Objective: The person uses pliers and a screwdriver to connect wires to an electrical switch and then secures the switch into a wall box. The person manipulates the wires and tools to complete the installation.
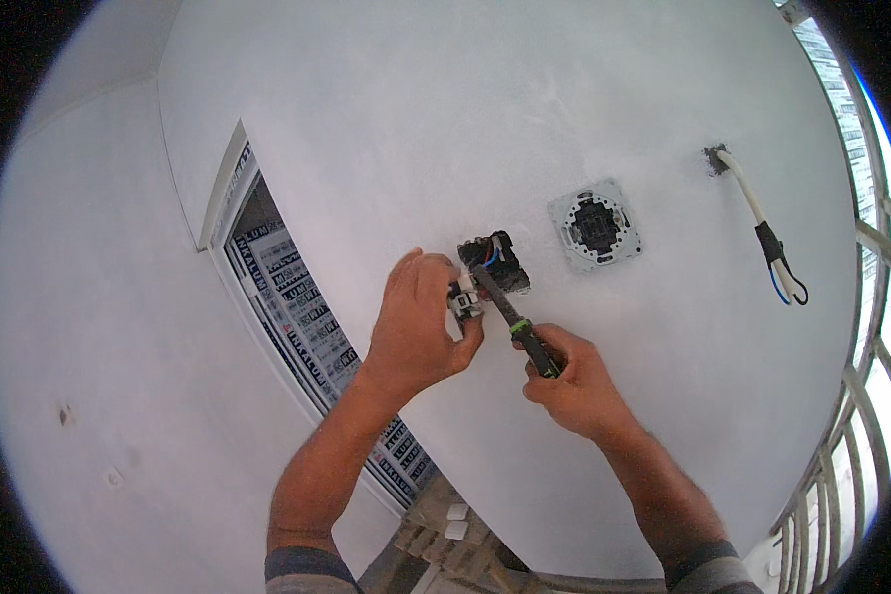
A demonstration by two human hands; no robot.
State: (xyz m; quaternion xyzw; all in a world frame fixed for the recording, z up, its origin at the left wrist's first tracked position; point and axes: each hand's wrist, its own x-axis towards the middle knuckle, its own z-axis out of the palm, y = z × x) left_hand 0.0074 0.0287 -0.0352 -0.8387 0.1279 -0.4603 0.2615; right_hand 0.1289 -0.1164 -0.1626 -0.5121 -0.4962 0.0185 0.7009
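The person's right hand (572,381) is wrapped round the black-and-green handle of a screwdriver (537,346), its shaft slanting up and to the left, while the left hand (418,322) pinches a small wiring module (465,303) between thumb and fingers. The module sits just in front of and below the left side of a dark wall box (510,272), where blue and reddish wires (492,255) show. The screwdriver's tip lies at the module's upper edge; whether it is seated in a screw cannot be told. The step in hand looks like fastening or loosening a wire at a terminal, and the next move seems to call for a steady left grip, the tip kept in line, and little pull on the wires. The box's rim and the fingers close by leave the tip scant room, but to the lower right the bare wall (683,396) gives the driving wrist plenty. Upper right of the box, near it, a mounted mechanism (597,228) in a square plate limits a swing that way; a taped cable (747,193) hangs well apart beyond it. Farther off stand a film-covered frame (292,282) on the left and a railing (856,436) at the right edge.
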